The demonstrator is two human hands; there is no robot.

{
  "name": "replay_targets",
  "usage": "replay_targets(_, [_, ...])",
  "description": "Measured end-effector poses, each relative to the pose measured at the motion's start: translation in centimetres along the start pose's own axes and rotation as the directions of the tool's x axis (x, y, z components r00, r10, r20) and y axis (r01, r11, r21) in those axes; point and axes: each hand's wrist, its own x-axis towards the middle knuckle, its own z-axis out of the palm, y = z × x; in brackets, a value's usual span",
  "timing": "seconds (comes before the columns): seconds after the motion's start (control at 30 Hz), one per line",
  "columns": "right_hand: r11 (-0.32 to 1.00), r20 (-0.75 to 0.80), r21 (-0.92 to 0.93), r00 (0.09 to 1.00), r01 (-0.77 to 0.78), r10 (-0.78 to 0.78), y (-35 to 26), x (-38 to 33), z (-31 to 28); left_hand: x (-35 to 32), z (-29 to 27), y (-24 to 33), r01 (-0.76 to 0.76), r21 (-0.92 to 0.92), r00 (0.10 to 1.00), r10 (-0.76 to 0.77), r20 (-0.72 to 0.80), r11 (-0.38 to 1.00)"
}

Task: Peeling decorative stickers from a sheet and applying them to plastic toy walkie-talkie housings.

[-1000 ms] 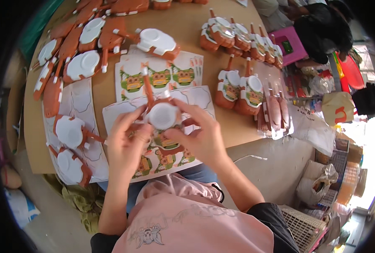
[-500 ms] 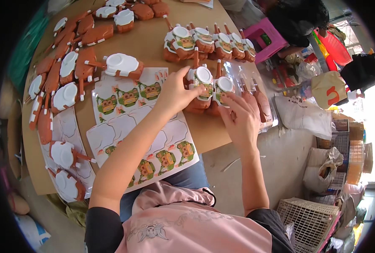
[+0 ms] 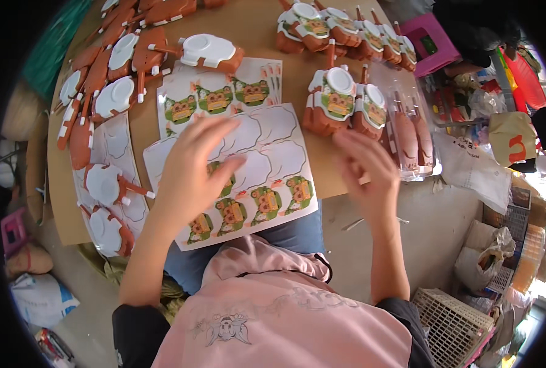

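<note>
Closest to my view is the pink apron (image 3: 273, 306), with a line-drawn cartoon figure on its front. Beyond it I have the left hand (image 3: 202, 168) above the sticker sheet (image 3: 285, 156), its thumb and fingers spread wide with nothing in its grasp. The right hand (image 3: 371, 168) is half-curled just below two labelled toys (image 3: 333, 101); I cannot tell whether it touches them or pinches anything.

The sheet lies on the near edge of the table (image 3: 267, 24). Its upper cells are bare white outlines, while its printed stickers (image 3: 265, 203) run along the near side: green shapes with a brown animal-like face and a yellow panel, the lettering too small for me to read.

The two toys sit side by side on the table's right, brown below with a white top, a raised round white disc, a thin brown stem pointing away, and that same green label below the disc. Further off I see more printed sheets (image 3: 214, 95), then a plain white-topped toy (image 3: 211, 52) overlapping them, and a cluster of labelled toys (image 3: 346, 30) at the far right.
</note>
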Motion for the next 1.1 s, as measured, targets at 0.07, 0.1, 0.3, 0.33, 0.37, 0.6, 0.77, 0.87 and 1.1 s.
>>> replay_targets(0.07, [0.994, 0.121, 0.092, 0.990, 0.057, -0.068, -0.7, -0.6, 2.3, -3.5, -0.8, -0.6, 0.048, 0.088, 0.994, -0.056, 0.093, 0.995])
replay_targets(0.1, [0.987, 0.184, 0.101, 0.973, 0.124, -0.141, -0.9, -0.8, 3.5, -4.4, -1.1, -0.9, 0.061, 0.098, 0.994, -0.070, 0.090, 0.993])
replay_targets(0.3, [0.956, 0.289, 0.115, 0.911, 0.271, -0.294, -3.6, 0.5, 11.9, -6.8, 0.5, -4.5, 0.066, 0.454, 0.997, -0.081, 0.013, 0.888])
replay_targets(0.33, [0.954, 0.293, 0.121, 0.908, 0.276, -0.300, -3.5, 0.5, 13.1, -7.0, 0.6, -4.7, 0.074, 0.457, 0.996, -0.088, 0.008, 0.886])
replay_targets(0.37, [0.945, 0.309, 0.069, 0.894, 0.320, -0.326, -3.4, 0.5, 14.0, -7.1, 0.6, -4.9, 0.063, 0.463, 0.997, -0.074, 0.007, 0.884])
replay_targets(0.6, [0.949, 0.158, 0.113, 0.938, 0.294, -0.309, -4.4, 0.9, 15.6, -7.2, 0.7, -5.3, 0.062, 0.425, 0.994, -0.017, -0.109, 0.903])
replay_targets(0.77, [0.921, 0.116, 0.070, 0.914, 0.383, -0.389, -4.0, 0.0, 15.2, -7.4, 0.9, -5.2, 0.067, 0.431, 0.993, -0.020, -0.114, 0.900])
replay_targets(0.87, [0.894, 0.164, 0.006, 0.882, 0.448, -0.442, -4.1, -0.7, 14.1, -7.8, 0.8, -5.1, 0.043, 0.507, 0.999, -0.020, -0.050, 0.861])
replay_targets(1.1, [0.939, 0.225, 0.051, 0.912, 0.340, -0.343, -6.4, -1.1, 12.8, -8.0, -0.8, -3.7, 0.093, 0.371, 0.980, -0.151, 0.132, 0.924])
